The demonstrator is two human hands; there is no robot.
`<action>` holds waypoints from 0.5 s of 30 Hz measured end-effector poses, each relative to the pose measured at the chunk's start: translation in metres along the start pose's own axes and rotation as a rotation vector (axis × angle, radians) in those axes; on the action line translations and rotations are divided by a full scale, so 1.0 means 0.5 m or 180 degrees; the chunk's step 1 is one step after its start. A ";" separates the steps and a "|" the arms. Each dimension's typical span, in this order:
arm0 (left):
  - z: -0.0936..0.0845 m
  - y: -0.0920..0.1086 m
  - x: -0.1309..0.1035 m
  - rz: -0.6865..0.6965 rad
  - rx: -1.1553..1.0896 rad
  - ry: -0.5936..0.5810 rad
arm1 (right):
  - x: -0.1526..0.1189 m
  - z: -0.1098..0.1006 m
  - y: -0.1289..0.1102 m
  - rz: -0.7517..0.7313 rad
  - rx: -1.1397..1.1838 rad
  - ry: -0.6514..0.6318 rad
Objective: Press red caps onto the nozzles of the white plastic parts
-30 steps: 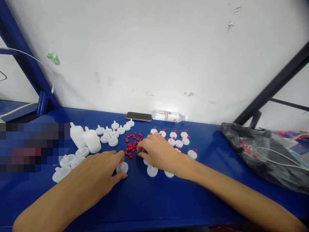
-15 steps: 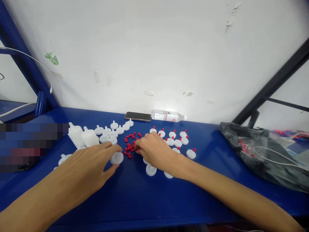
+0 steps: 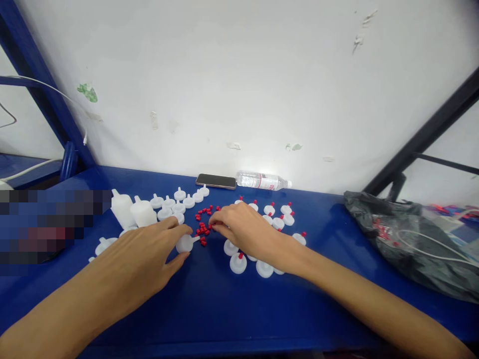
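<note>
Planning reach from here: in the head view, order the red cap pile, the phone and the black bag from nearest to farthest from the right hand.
From the right hand:
1. Red cap pile, at its fingertips, just left.
2. Phone, behind, by the wall.
3. Black bag, far right on the table.

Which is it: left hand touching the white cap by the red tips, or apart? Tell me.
Touching. The head view shows the left hand pinching the white cap between thumb and fingertips, no gap visible.

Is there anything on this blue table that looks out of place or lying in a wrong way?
A water bottle lies on its side by the wall, next to a phone; neither matches the white caps and red tips. Nothing looks spilled.
</note>
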State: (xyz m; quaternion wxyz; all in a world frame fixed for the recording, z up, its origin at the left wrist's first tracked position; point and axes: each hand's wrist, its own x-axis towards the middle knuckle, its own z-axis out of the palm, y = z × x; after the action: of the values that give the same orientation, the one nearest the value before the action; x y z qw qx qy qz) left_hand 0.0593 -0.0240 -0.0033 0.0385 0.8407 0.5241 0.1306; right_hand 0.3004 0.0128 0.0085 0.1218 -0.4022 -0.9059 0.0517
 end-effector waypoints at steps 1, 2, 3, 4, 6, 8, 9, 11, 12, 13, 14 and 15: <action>0.000 0.000 0.001 -0.0028 0.0016 -0.0064 | -0.001 -0.009 -0.001 0.0038 0.0289 0.0010; 0.001 -0.001 0.001 -0.0063 0.0052 -0.0154 | -0.003 -0.018 -0.002 0.0078 0.0615 -0.0006; 0.002 -0.002 0.002 -0.0080 0.0084 -0.0241 | -0.005 -0.026 -0.003 0.0116 0.0951 -0.0040; 0.005 -0.003 0.002 -0.0080 0.0098 -0.0249 | -0.006 -0.033 -0.004 0.0158 0.1259 -0.0072; 0.012 -0.007 0.000 -0.0038 0.0130 -0.0140 | -0.009 -0.042 -0.007 0.0260 0.1736 -0.0107; 0.021 -0.012 -0.002 0.0021 0.0182 0.0055 | -0.011 -0.045 -0.010 0.0353 0.1973 -0.0103; 0.024 -0.015 -0.003 0.0044 0.0212 0.0152 | -0.012 -0.044 -0.011 0.0378 0.2007 -0.0094; 0.029 -0.019 -0.002 0.0089 0.0262 0.0261 | -0.012 -0.040 -0.013 0.0424 0.2027 -0.0058; 0.030 -0.021 -0.002 0.0111 0.0280 0.0287 | -0.011 -0.037 -0.013 0.0448 0.2053 -0.0024; 0.031 -0.021 -0.001 0.0137 0.0293 0.0302 | -0.010 -0.034 -0.013 0.0470 0.2095 0.0011; 0.031 -0.021 0.000 0.0160 0.0301 0.0313 | -0.009 -0.032 -0.012 0.0481 0.2151 0.0036; 0.030 -0.021 0.000 0.0181 0.0301 0.0319 | -0.008 -0.029 -0.012 0.0477 0.2203 0.0052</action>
State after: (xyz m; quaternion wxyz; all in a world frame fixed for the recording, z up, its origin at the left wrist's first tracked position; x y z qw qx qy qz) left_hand 0.0542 -0.0181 -0.0199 -0.0312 0.8485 0.5069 0.1488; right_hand 0.3028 0.0058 0.0231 0.2541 -0.4028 -0.8017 0.3612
